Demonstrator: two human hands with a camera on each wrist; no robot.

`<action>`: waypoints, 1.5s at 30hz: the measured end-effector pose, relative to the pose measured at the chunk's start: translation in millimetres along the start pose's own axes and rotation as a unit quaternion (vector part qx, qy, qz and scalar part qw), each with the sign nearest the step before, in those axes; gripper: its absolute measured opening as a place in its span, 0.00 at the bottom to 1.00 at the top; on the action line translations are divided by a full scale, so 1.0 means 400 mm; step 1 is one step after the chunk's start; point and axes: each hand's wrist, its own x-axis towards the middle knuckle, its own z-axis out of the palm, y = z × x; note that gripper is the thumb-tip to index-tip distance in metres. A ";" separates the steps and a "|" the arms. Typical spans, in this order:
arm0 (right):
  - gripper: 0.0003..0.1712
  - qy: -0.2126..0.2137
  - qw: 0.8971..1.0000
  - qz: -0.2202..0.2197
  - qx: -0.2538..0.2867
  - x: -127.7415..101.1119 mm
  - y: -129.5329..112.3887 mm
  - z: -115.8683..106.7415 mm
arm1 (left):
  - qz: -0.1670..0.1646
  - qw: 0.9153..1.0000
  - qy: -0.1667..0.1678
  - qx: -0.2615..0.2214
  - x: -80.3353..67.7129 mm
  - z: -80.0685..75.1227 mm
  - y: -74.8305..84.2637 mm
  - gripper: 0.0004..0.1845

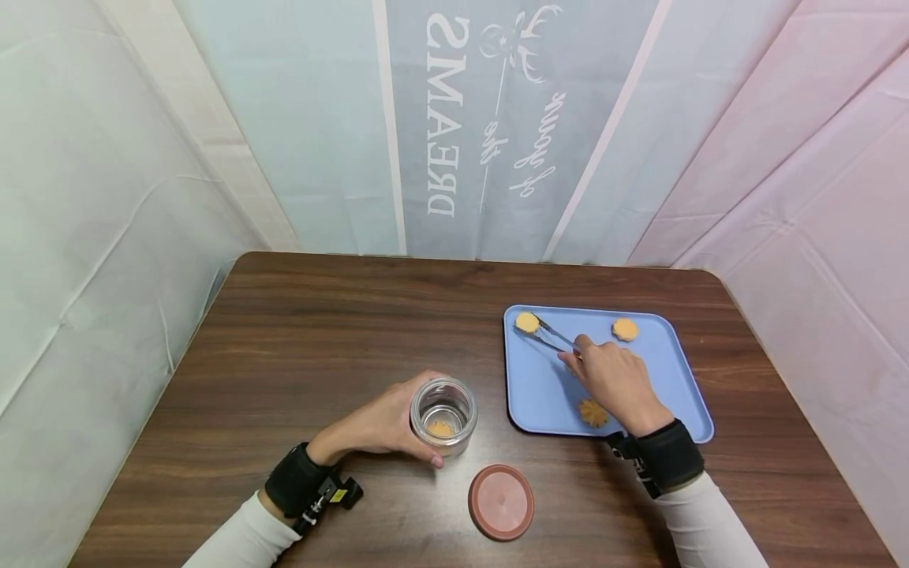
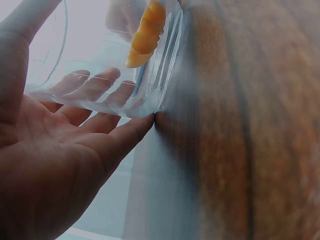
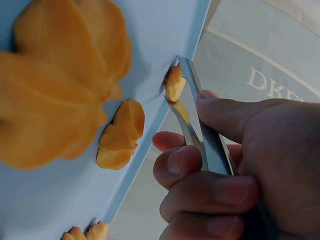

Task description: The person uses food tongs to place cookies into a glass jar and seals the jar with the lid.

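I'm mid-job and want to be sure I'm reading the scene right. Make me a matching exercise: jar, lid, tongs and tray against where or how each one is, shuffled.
Things:
1. Jar
2. Lid
3. Tongs
4. Tray

Places and states:
A. Held in the right hand
B. Blue, with yellow pieces on it
C. Lying reddish-brown on the table, with no hand on it
D. See-through, gripped by the left hand

Right pairs: 1-D, 2-C, 3-A, 4-B.
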 end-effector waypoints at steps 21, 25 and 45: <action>0.16 0.009 1.000 -0.006 0.004 -0.003 -0.004 -0.022 | 0.005 1.000 -0.002 -0.001 0.000 0.000 0.002 0.52; 0.16 0.018 1.000 -0.005 -0.002 -0.006 -0.005 -0.035 | 0.005 1.000 -0.002 -0.001 -0.001 0.000 0.003 0.52; 0.16 0.060 0.998 -0.028 -0.005 -0.051 -0.063 -0.147 | -0.003 1.000 -0.011 -0.011 -0.001 -0.002 0.006 0.52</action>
